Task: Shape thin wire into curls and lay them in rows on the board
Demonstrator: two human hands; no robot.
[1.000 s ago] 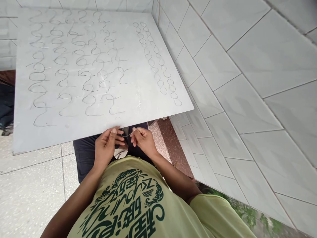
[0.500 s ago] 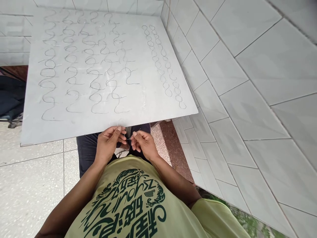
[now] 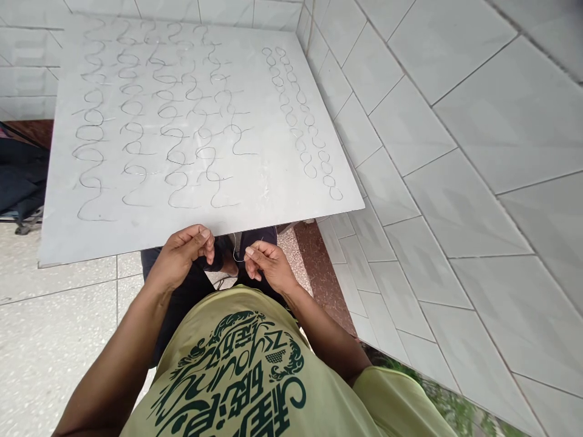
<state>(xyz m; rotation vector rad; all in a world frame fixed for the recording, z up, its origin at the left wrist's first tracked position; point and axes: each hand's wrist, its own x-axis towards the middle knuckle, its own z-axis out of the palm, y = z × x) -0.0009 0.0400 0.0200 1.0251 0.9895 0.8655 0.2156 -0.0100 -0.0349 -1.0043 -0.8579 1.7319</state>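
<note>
While the right hand [image 3: 268,264] pinches a thin wire [image 3: 235,250], the left hand [image 3: 184,252] curls shut, holding nothing visible

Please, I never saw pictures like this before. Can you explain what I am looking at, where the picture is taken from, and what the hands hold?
There is no machine here, only a person working with bare hands. A camera worn on the head looks forward and down, so the person's own yellow-green T-shirt shows at the bottom. Above it is a pale grey board, with many thin bent wires lying on it in wavy, looped rows. The right hand pinches a short piece of thin wire. The left hand is curled near the board's edge, and I can see nothing in it.
</note>
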